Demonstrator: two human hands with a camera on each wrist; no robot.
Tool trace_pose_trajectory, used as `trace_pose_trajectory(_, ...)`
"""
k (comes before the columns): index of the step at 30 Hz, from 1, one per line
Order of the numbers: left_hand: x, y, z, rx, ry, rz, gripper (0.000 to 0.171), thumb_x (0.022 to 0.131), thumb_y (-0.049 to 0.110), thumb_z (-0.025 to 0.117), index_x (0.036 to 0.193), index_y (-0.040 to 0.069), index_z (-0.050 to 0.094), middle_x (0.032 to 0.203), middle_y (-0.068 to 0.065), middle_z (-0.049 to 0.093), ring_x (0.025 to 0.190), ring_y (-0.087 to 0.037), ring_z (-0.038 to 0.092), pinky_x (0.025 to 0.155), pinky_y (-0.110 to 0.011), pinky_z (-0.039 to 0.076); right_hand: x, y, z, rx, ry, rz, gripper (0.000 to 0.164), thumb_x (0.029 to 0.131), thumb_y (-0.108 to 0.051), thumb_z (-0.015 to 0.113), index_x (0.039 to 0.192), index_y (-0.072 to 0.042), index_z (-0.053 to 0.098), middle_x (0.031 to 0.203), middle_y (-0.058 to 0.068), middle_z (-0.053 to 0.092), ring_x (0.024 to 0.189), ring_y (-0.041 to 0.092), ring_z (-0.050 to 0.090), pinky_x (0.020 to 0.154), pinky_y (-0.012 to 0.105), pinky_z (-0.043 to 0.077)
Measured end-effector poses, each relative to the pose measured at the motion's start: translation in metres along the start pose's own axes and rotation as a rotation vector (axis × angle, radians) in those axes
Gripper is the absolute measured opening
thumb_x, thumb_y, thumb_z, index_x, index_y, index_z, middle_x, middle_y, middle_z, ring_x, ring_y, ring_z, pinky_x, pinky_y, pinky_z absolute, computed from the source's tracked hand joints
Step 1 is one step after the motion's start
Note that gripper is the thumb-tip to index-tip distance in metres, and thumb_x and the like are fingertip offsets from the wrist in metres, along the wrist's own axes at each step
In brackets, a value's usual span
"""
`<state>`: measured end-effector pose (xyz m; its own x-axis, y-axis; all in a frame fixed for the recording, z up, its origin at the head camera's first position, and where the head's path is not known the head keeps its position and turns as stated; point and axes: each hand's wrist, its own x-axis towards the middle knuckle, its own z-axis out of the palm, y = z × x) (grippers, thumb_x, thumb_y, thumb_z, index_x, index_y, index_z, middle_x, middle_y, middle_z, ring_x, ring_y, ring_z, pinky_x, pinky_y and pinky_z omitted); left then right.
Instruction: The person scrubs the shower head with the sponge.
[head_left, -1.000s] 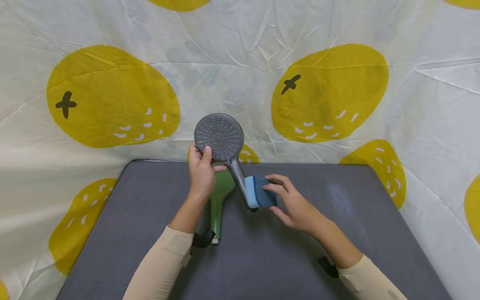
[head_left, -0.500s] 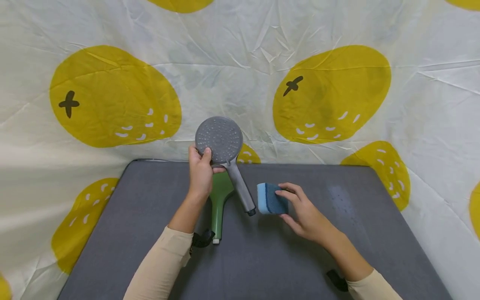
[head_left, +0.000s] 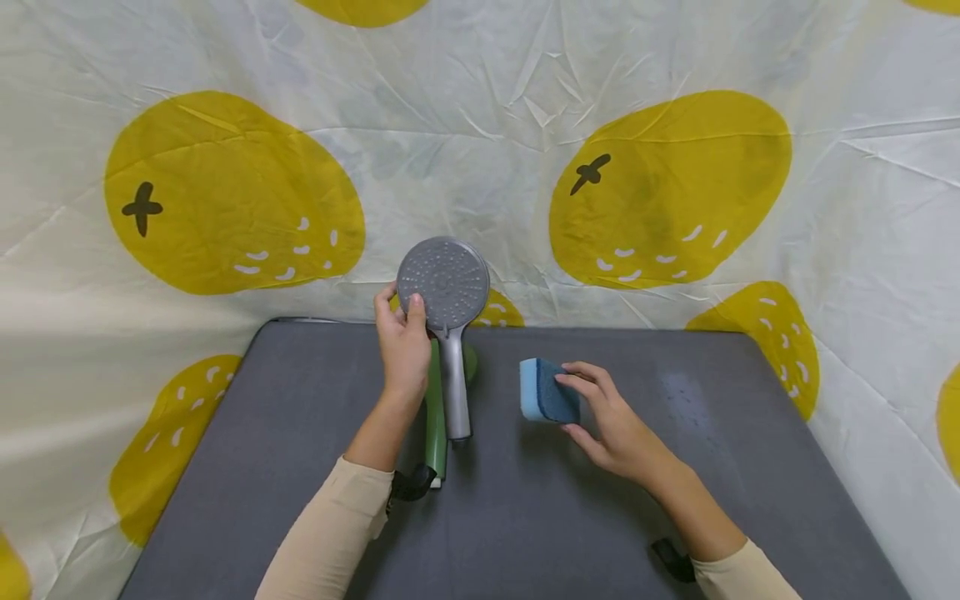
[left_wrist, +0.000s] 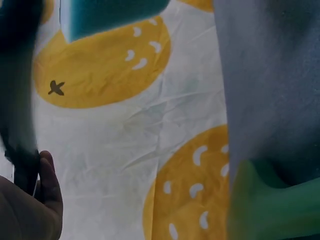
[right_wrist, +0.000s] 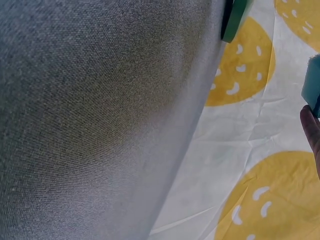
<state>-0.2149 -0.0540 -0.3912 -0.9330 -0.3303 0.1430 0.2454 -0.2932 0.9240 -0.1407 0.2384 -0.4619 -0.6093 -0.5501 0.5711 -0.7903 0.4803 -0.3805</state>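
My left hand point(head_left: 403, 354) grips a grey shower head point(head_left: 444, 287) by the rim of its round face, thumb in front. The nozzle face points toward me and the handle hangs almost straight down. To its right, my right hand point(head_left: 613, 429) pinches a two-tone blue sponge point(head_left: 553, 392), its light side facing the shower head. The sponge and the shower head are apart. In the left wrist view the shower head handle point(left_wrist: 20, 95) is dark and blurred, and the sponge point(left_wrist: 115, 15) shows at the top. The right wrist view catches just a sponge edge point(right_wrist: 312, 86) and a finger.
A green handled thing point(head_left: 435, 417) with a pale tip lies on the dark grey table point(head_left: 315, 467), partly hidden behind the left hand and shower head. Damp-looking spots point(head_left: 684, 400) mark the table's right side. A white cloth with yellow fruit prints point(head_left: 465, 167) hangs behind.
The sponge has come off the shower head handle and moved right with my right hand. My left hand has turned the shower head, swinging its handle from lower right to nearly vertical.
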Motion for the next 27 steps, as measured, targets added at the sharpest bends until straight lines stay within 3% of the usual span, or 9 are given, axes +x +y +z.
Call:
trace_pose_trajectory(7,0.0019,-0.0083,0.001,0.018,0.002,-0.002,0.042,0.111,0.012,0.041,0.153,0.011,0.035,0.135,-0.024,0.059,0.114,-0.022,0.066,0.093,-0.026,0.056,0.0037,0.0013,-0.0015,0.006,-0.013,0.01,0.062,0.106,-0.044,0.051,0.145,0.003,0.045,0.149,0.026,0.042,0.132,0.034,0.046,0.12,0.011,0.025)
trace_pose_trajectory(11,-0.0001,-0.0067,0.0018,-0.019,-0.075,-0.009,0.054,0.111,0.012,0.042,0.162,0.017,0.024,0.152,-0.017,0.05,0.133,-0.026,0.058,0.108,-0.032,0.051,0.0037,0.0012,-0.0018,0.0,-0.019,0.015,0.062,0.106,-0.045,0.05,0.146,0.002,0.045,0.149,0.026,0.042,0.132,0.033,0.047,0.12,0.01,0.025)
trace_pose_trajectory(14,-0.001,-0.0051,0.0036,-0.098,-0.15,0.015,0.069,0.106,0.001,0.048,0.164,0.015,0.014,0.161,-0.014,0.038,0.143,-0.027,0.048,0.115,-0.032,0.046,0.0034,0.0015,-0.0013,0.0,-0.02,0.015,0.062,0.106,-0.044,0.05,0.146,0.003,0.045,0.149,0.026,0.042,0.132,0.033,0.046,0.12,0.011,0.025)
trace_pose_trajectory(21,-0.002,-0.0035,0.0045,-0.157,-0.258,0.032,0.11,0.08,-0.018,0.069,0.164,0.014,0.006,0.167,-0.012,0.022,0.148,-0.031,0.037,0.102,-0.024,0.054,0.0037,0.0011,-0.0002,0.009,-0.023,0.012,0.061,0.106,-0.044,0.05,0.147,0.002,0.045,0.149,0.027,0.042,0.133,0.032,0.046,0.121,0.012,0.025)
trace_pose_trajectory(27,-0.0026,-0.0018,0.0034,-0.153,-0.297,0.026,0.117,0.079,-0.022,0.066,0.165,0.015,-0.003,0.17,-0.014,0.015,0.151,-0.036,0.033,0.101,-0.022,0.054,0.0034,0.001,0.0002,0.009,-0.023,0.011,0.061,0.107,-0.044,0.05,0.147,0.002,0.045,0.149,0.026,0.042,0.133,0.032,0.046,0.122,0.012,0.024)
